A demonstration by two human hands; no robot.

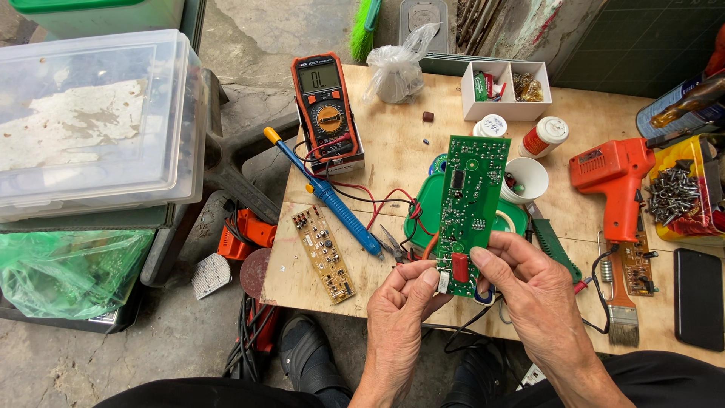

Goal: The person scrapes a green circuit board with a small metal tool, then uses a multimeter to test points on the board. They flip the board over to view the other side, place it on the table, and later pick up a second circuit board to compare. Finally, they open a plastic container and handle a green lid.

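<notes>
Both my hands hold a long green circuit board (469, 202) upright above the wooden table (393, 151). My left hand (400, 310) pinches its lower left corner by a small white part, thumb beside a red component. My right hand (532, 291) grips the lower right edge, thumb pressed on the board's face. Behind the board lies a green round holder (423, 219) with red wires running to it.
A blue soldering iron (328, 195), an orange multimeter (326, 113) and a tan circuit board (324, 254) lie to the left. Right of the hands are an orange heat gun (615, 177), a paintbrush (621, 310), a black phone (698, 298), a screw bin (676, 193) and a white cup (529, 177).
</notes>
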